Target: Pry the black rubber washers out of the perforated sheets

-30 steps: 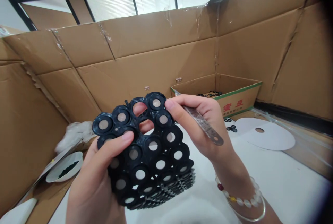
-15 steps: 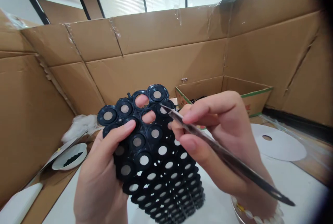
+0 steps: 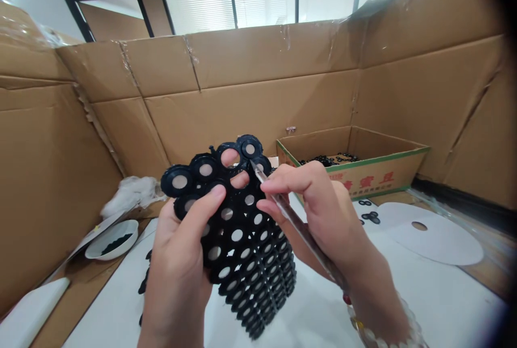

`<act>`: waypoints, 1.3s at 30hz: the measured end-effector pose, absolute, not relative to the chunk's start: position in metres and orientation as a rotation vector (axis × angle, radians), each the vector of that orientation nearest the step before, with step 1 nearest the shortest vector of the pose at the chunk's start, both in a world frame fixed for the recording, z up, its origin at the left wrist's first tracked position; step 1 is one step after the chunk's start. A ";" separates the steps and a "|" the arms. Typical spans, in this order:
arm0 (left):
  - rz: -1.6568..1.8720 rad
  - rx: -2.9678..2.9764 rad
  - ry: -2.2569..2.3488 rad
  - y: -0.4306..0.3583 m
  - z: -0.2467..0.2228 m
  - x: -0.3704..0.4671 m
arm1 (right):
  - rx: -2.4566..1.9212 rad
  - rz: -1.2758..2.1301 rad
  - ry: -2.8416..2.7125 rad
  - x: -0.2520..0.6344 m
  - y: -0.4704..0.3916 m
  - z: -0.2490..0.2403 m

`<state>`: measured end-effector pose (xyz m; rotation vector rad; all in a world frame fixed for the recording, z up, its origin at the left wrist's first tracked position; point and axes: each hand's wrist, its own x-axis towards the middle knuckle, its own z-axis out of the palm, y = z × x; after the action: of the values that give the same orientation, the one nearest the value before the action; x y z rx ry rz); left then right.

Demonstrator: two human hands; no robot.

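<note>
Black sheet of rings (image 3: 242, 217), mostly still joined, is hanging above the counter (image 3: 323, 310).
Your left hand (image 3: 181, 253) is gripping it, your right hand (image 3: 323, 208) a metal blade (image 3: 301, 227) near its top right corner; loose pieces (image 3: 369, 217) are already lying toward the counter's far edge.

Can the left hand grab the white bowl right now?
Probably not without letting go first: the left hand is gripping the black ring sheet. Nothing seems to cover the white bowl, though.

Bare hands (image 3: 181, 248); right wrist: bracelet (image 3: 357, 325), translucent beads, one yellow, one red.
</note>
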<state>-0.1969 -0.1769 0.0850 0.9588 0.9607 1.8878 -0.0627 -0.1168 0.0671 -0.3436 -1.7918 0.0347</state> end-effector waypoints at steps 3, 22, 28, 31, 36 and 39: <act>1.858 1.023 0.906 -0.175 0.082 -0.199 | -0.292 -0.007 -1.766 -0.066 -0.111 0.066; 1.675 2.055 1.433 -0.154 0.071 -0.199 | -0.120 -0.135 -1.324 -0.112 -0.055 0.038; 1.667 1.967 1.390 -0.144 0.070 -0.203 | -0.295 0.105 -1.358 -0.108 -0.058 0.040; 1.678 1.935 1.411 -0.135 0.068 -0.213 | -0.413 0.021 -1.396 -0.106 -0.057 0.045; 1.474 2.004 1.616 -0.127 0.069 -0.223 | -0.272 0.006 -1.423 -0.104 -0.050 0.048; 1.366 1.954 1.731 -0.127 0.074 -0.220 | -0.241 0.004 -1.379 -0.102 -0.044 0.046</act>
<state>-0.2203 -0.1265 0.0737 1.9535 1.7307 1.3663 -0.1023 -0.0442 0.0460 -0.2405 -1.3788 0.0038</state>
